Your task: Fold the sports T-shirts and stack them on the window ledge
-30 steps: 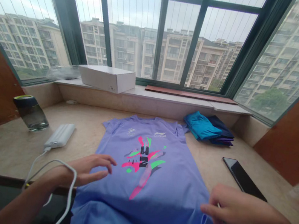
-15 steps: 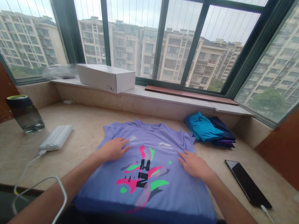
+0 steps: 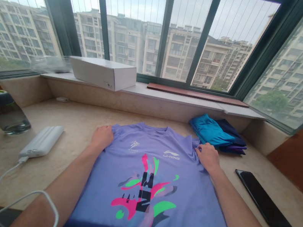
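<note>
A purple T-shirt (image 3: 110, 184) lies front up on the stone counter, collar toward the window and hem hanging over the near edge. Its chest bears white logos and a pink, green and black print. At the shirt's left sleeve, my left hand (image 3: 103, 136) is closed with its fingers curled on the fabric edge. My right hand (image 3: 208, 156) pinches the other sleeve, which is bunched a little at the fingertips. Just beyond the right hand lies a pile of folded clothes (image 3: 212, 130), bright blue on top with dark navy and purple beneath.
On the left stand a dark bottle (image 3: 5, 112) and a white power bank (image 3: 42, 141) with a looping white cable (image 3: 51, 203). A black phone (image 3: 263, 200), also cabled, lies at right. A white box (image 3: 102, 73) and a brown board (image 3: 195, 94) rest on the sill.
Both hands have moved outward from the shirt's chest to its sleeves and closed on the fabric. The view has shifted nearer to the counter.
</note>
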Action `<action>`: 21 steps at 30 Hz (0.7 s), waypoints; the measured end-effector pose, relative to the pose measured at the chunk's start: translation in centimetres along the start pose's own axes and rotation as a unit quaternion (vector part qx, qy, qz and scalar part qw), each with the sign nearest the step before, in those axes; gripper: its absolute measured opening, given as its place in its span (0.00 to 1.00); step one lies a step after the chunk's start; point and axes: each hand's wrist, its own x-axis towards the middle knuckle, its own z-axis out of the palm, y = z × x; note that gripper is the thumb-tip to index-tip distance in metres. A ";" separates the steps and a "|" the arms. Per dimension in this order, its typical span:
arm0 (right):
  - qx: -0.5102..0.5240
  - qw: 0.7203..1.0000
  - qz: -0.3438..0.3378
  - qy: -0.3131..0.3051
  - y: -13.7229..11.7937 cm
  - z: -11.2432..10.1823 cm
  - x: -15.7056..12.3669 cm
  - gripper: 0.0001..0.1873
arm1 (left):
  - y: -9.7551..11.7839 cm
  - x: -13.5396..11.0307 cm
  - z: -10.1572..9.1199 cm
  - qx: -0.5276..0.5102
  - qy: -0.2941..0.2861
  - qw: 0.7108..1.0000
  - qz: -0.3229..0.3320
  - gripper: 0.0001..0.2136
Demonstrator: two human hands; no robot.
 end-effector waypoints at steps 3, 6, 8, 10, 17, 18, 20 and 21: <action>0.191 0.978 0.058 0.065 1.1 0.5 0.4 0.09 | -0.3 0.2 0.1 0.010 -0.006 1.000 -0.007 0.17; 0.403 0.889 0.174 0.133 1.9 0.6 0.8 0.09 | -0.5 0.4 0.1 0.011 -0.010 1.000 -0.014 0.18; 0.460 0.848 0.212 0.158 2.2 0.6 1.0 0.12 | -0.6 0.3 -0.1 0.006 -0.003 1.000 -0.022 0.17; 0.493 0.822 0.227 0.171 2.1 0.6 1.0 0.15 | -0.6 0.2 -0.4 0.000 0.009 0.999 -0.032 0.16; 0.484 0.830 0.164 0.221 -1.7 -0.3 -0.4 0.19 | -0.3 0.2 -1.4 -0.174 0.118 0.971 -0.115 0.15; 0.455 0.863 0.109 0.193 -2.5 -0.7 -0.9 0.20 | -0.3 0.2 -1.5 -0.206 0.126 0.962 -0.124 0.14; 0.395 0.914 -0.040 0.083 -3.9 -1.5 -2.0 0.22 | -0.3 0.4 -1.6 -0.272 0.142 0.941 -0.144 0.12; 0.372 0.921 -0.117 0.017 -4.6 -1.8 -2.6 0.23 | -0.4 0.4 -1.6 -0.309 0.149 0.926 -0.156 0.11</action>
